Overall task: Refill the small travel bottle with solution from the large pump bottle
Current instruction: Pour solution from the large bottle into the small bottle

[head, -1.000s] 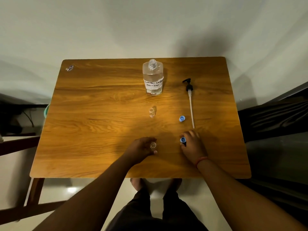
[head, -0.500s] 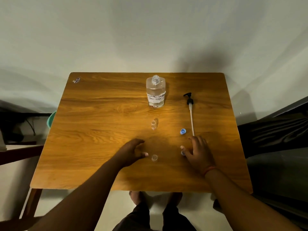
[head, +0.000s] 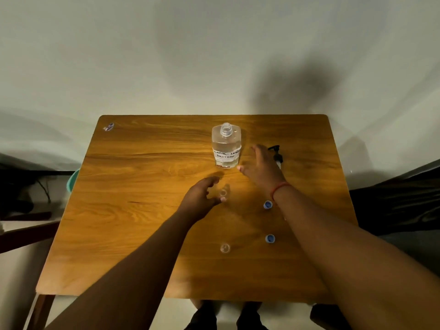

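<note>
The large clear bottle (head: 226,146) with a handwritten white label stands uncapped at the back middle of the wooden table (head: 142,210). Its black pump head (head: 277,155) lies to the right, partly behind my right hand (head: 260,166), which is spread open just right of the large bottle, apart from it. A small clear travel bottle (head: 223,192) stands mid-table. My left hand (head: 201,198) is open, fingers curved around that small bottle's left side. A second small clear bottle (head: 225,248) stands nearer me. Two blue caps (head: 268,205) (head: 270,238) lie to the right.
A small wrapper (head: 109,127) lies at the table's back left corner. A white wall rises behind the table. A green item (head: 72,181) shows past the left edge, and dark furniture (head: 400,201) stands to the right.
Both hands left the near small bottle and the near blue cap and moved away from me. The left now reaches the farther small bottle, the right nears the large bottle.
</note>
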